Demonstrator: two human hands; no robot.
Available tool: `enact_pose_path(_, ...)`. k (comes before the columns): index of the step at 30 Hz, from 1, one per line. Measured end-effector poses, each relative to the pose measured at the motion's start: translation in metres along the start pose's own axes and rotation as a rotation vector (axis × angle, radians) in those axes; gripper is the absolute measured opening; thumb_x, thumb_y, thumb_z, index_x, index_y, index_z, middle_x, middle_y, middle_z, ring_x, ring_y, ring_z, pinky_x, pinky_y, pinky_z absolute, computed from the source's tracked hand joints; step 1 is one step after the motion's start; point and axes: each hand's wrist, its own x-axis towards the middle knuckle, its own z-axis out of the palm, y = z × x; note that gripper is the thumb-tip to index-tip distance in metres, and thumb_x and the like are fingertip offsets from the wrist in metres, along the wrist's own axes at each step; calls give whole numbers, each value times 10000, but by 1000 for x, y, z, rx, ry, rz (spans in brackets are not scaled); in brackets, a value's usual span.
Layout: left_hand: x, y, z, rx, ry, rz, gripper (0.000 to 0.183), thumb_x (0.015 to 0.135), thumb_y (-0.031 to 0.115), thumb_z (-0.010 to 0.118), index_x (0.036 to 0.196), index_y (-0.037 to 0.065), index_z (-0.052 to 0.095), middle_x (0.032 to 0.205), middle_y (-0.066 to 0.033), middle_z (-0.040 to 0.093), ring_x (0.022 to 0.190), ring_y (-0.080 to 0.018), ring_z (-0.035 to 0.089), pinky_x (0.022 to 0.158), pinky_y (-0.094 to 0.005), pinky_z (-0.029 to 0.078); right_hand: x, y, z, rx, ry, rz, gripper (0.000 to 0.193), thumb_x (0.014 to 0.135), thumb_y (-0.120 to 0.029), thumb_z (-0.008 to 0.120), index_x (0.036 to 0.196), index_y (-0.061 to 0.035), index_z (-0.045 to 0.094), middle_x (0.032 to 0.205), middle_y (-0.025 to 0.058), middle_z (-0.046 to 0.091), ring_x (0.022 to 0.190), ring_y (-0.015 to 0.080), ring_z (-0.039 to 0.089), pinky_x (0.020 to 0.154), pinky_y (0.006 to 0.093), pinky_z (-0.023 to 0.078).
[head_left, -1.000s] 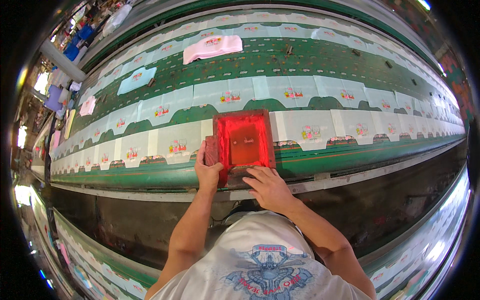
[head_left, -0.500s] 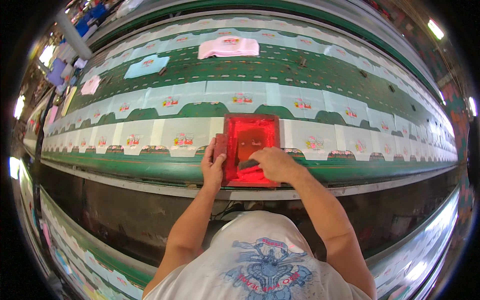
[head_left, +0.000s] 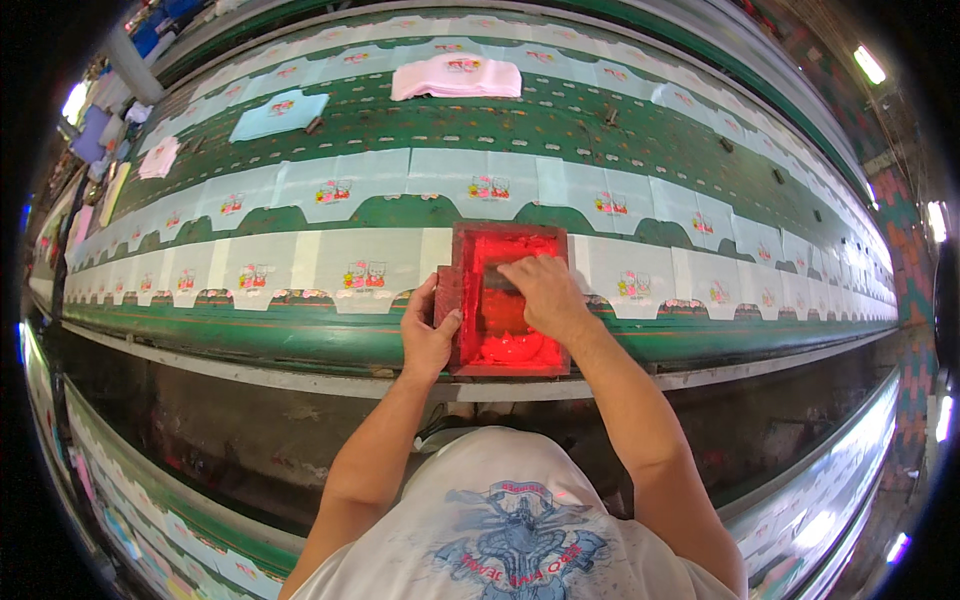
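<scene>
A red screen-printing frame [head_left: 512, 365] lies flat on the near row of pale blue garment pieces [head_left: 365, 262] on the long green table [head_left: 300, 335]. My left hand [head_left: 428, 330] grips the frame's left edge. My right hand [head_left: 540, 290] sits inside the frame, fingers closed over a dark squeegee handle near the frame's upper half. A pool of red ink shows at the frame's near end. The piece under the frame is hidden.
Rows of pale blue pieces with small printed pictures run left and right across the table. A folded pink stack [head_left: 455, 75] and a light blue piece [head_left: 278, 113] lie at the back. A second table edge [head_left: 150, 500] curves below, with a dark gap between.
My right hand has moved from the frame's near edge up into the frame, and is now near its upper half. The left hand stays on the left edge.
</scene>
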Motion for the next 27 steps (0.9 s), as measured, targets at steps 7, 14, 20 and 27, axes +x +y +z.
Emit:
enact_pose_path(7,1,-6,-4,134,-28,68,743,949,-103,753,1639,-32,488,1599,-175,591,1477,-268,583,1270,-423,444,-70,-57,5,-55,16,-52,601,826,-31,718,1425,-85,729,1361,127,720,1225,335,649,1058,485,505)
enact_pose_path(14,-2,4,0,119,-7,35,727,980,-72,748,1652,-31,474,1609,-176,586,1458,-254,591,1262,-407,449,-98,-85,-7,19,-51,-19,534,922,-167,768,1447,-86,709,1368,143,700,1227,328,636,1085,482,501)
enact_pose_path(20,-7,0,6,178,-10,89,790,956,-63,775,1679,-16,460,1610,-154,578,1463,-240,575,1248,-399,455,-115,-92,-12,172,-61,50,579,916,-231,859,1450,-67,706,1498,156,662,1381,363,589,1164,512,482)
enact_pose_path(27,-5,-5,9,302,53,131,926,809,-83,791,1673,-39,460,1641,-192,560,1522,-283,532,1301,-394,390,-147,-68,6,362,333,301,546,936,-117,841,1462,-60,705,1553,208,635,1454,405,575,1226,527,467)
